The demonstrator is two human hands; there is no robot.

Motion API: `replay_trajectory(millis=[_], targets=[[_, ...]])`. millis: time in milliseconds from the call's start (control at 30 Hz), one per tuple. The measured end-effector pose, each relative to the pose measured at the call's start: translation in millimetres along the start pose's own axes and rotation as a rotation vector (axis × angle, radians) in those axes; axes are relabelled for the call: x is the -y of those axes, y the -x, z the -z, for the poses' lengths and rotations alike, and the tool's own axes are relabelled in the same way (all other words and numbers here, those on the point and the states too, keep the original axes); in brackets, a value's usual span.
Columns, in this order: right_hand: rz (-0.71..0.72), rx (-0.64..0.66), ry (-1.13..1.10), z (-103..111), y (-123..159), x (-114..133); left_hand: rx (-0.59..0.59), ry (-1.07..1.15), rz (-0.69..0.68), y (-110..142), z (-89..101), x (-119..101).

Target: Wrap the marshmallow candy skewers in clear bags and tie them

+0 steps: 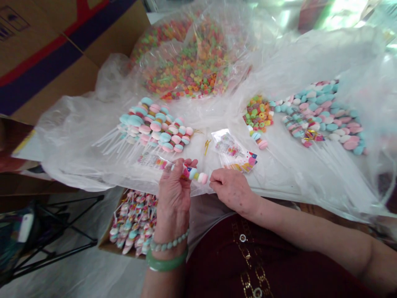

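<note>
My left hand (176, 182) is closed around a candy skewer (198, 175) of pink, white and blue marshmallow pieces, partly inside a printed clear bag. The skewer's pink end points right, toward my right hand (231, 188). That hand is closed in a pinch just beside the pink tip; what its fingers hold, if anything, is too small to make out. Above the hands lies a gold twist tie (207, 147). Printed clear bags (231, 149) rest behind my right hand. To the left is a stack of marshmallow skewers (155, 126) on white sticks.
A large clear bag of ring gummies (192, 58) stands at the back. Loose ring gummies (259, 112) and marshmallows (328, 109) lie at right, near white sticks (344, 174). A box of wrapped skewers (135, 221) sits below left. Cardboard (62, 49) fills the upper left.
</note>
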State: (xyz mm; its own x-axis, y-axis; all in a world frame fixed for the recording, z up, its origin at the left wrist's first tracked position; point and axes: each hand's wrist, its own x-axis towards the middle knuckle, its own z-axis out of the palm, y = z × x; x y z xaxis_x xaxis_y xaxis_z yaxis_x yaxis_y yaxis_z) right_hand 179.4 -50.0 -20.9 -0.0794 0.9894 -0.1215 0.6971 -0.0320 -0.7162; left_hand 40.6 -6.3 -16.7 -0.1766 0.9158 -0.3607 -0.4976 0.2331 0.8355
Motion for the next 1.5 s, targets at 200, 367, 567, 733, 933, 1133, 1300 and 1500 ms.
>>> replay_trajectory(millis=[200, 367, 567, 733, 933, 1133, 1300, 1500], targets=[[0.044, -0.017, -0.018, -1.0, 0.3, -7.4, -0.055, 0.080, 0.164, -0.4, -0.4, -0.6], [-0.082, 0.030, -0.178, -1.9, -2.1, -10.5, -0.128, 0.126, 0.199, -2.1, 0.6, -0.3], [-0.128, 0.022, -0.423, -1.7, -7.7, -2.0, -0.095, 0.074, 0.113, 5.6, -10.8, 6.5], [-0.375, 0.350, -0.975, 3.0, -11.0, -4.2, -0.048, 0.091, 0.204, 2.1, -5.8, 0.4], [-0.439, 0.398, -1.097, 6.6, -10.8, -6.6, 0.007, 0.074, 0.236, -2.8, 6.5, -10.1], [-0.545, 0.819, -1.478, 10.3, -17.7, -19.4, 0.079, 0.087, 0.128, -1.9, 3.3, -12.7], [-0.608, 0.989, -1.574, 10.1, -17.3, -22.3, 0.104, 0.063, 0.113, 1.5, 1.0, -7.9], [-0.211, 0.277, -0.757, 5.0, -5.5, -11.4, -0.015, 0.079, 0.166, -2.0, 3.4, -6.9]])
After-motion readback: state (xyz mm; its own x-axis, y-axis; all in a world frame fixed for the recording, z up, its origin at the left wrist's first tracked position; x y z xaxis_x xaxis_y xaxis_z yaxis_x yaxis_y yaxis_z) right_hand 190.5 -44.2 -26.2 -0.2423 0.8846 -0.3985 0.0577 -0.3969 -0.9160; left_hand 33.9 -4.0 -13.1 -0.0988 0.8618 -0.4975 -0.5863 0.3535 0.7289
